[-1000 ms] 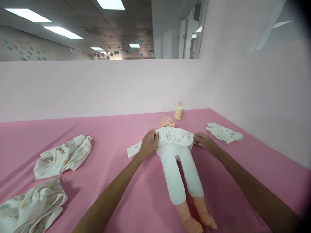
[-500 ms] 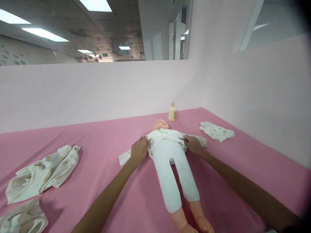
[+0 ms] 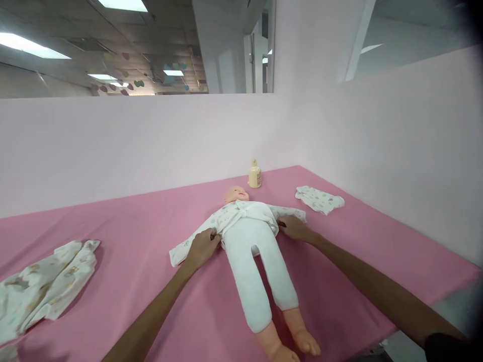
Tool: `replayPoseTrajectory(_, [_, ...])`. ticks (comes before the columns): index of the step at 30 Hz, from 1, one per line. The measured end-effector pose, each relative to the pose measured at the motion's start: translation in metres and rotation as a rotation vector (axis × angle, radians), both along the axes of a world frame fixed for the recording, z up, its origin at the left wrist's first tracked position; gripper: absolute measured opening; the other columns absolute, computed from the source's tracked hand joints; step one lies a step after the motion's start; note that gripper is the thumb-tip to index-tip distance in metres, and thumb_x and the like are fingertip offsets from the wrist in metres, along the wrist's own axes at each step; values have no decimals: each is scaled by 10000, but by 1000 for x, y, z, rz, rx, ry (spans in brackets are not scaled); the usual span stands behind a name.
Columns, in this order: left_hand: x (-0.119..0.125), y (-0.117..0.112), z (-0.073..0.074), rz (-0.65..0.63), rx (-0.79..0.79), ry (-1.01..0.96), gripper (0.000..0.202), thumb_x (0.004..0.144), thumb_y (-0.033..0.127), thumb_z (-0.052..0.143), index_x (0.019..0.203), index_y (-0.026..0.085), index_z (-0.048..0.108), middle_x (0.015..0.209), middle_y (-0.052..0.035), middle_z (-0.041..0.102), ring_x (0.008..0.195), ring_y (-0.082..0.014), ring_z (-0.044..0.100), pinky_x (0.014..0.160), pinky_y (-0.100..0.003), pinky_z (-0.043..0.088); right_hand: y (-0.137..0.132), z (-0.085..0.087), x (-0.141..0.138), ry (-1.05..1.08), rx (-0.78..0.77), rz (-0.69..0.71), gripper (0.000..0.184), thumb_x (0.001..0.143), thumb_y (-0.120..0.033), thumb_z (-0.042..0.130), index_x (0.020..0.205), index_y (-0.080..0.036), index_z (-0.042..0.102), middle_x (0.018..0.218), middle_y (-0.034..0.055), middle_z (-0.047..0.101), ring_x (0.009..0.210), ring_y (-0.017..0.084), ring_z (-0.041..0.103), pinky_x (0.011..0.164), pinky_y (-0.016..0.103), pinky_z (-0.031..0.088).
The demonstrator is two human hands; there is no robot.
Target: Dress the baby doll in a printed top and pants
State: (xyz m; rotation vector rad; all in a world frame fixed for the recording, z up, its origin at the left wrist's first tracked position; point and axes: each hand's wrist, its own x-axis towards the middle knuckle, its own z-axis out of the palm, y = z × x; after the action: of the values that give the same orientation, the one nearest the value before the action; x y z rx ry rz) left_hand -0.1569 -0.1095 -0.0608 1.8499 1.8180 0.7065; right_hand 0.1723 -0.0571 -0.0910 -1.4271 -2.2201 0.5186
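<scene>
A baby doll (image 3: 260, 281) with a white cloth body lies on its back, head away from me and bare feet toward me. It wears a white printed long-sleeved baby top (image 3: 222, 217), its front panels crossed over the chest and both sleeves spread outward. My left hand (image 3: 204, 247) pinches the top's lower edge at the doll's left-hand side in view. On the opposite side, my right hand (image 3: 293, 228) has its fingers closed on the top's hem beside the waist. The fingertips of both hands are partly hidden.
A pink sheet (image 3: 143, 281) covers the surface, with its edge at lower right. A pump bottle (image 3: 255, 177) stands beyond the doll's head. Printed baby clothes (image 3: 56, 281) lie at left, and a folded printed garment (image 3: 320, 199) at right. White walls (image 3: 151, 146) border the back and right.
The view has turned right, so everything sits further left. My left hand has shifted slightly down along the doll's side, uncovering more of the sleeve. My right hand stays at the hem.
</scene>
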Motion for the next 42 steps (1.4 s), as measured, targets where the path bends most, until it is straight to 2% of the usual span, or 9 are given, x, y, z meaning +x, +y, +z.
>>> replayPoseTrajectory(5, [-4,7,4,100,-31,40,233,815,340,448,625,209,414,610,8,546,605,-159,507,577,-266,338,4,6,30,-27,136,-218,276,912,-343,401,763,-193,579,797,39,636,725,175,537,623,294,353])
replayPoseTrajectory(8, [-3,-1,15,67,-27,-16,181,833,393,484,871,226,545,767,0,645,684,-178,597,611,-268,405,16,13,76,-178,257,-546,276,900,-316,389,947,-162,613,984,116,643,904,239,554,730,332,395])
replayPoseTrajectory(11, [4,-9,27,-23,66,-52,358,858,522,496,1100,258,509,893,4,670,717,-177,628,651,-276,440,28,10,121,-416,193,-614,443,805,-307,528,1212,-133,549,1278,193,540,1160,333,475,939,425,355])
replayPoseTrajectory(18, [26,21,31,84,266,148,404,892,572,401,719,217,484,750,-28,641,728,-205,568,660,-286,365,29,0,143,-414,202,-570,241,848,-188,472,1025,-136,627,1164,181,619,1100,286,520,977,428,320])
replayPoseTrajectory(26, [15,27,44,247,287,94,312,892,475,420,744,215,512,806,-41,656,759,-215,574,654,-283,353,18,81,146,143,375,-877,375,901,-283,312,1125,-121,565,1056,157,641,915,226,576,725,314,446])
replayPoseTrajectory(28, [27,11,58,229,386,36,305,913,472,405,801,216,527,830,-34,660,785,-209,583,689,-291,378,1,111,138,760,345,-754,229,792,-279,487,943,-158,610,905,88,633,780,194,553,616,289,432])
replayPoseTrajectory(31, [60,-19,82,3,384,-219,298,896,488,482,932,213,589,977,-41,672,881,-197,601,767,-298,442,-34,149,108,884,259,-595,93,734,-301,573,753,-210,572,661,-8,512,582,139,458,485,262,375])
replayPoseTrajectory(36, [105,-66,104,-481,-109,-686,442,831,556,616,1057,178,587,952,-60,648,783,-159,611,806,-327,512,-96,178,36,1086,87,-250,118,760,-284,611,828,-191,635,705,-16,547,599,119,484,489,241,398])
replayPoseTrajectory(42, [93,-94,116,-301,129,-710,411,791,564,664,713,186,520,624,24,475,588,-117,490,549,-252,409,-140,165,15,786,170,-234,283,871,-435,590,1079,-242,605,902,21,662,788,178,619,655,297,512])
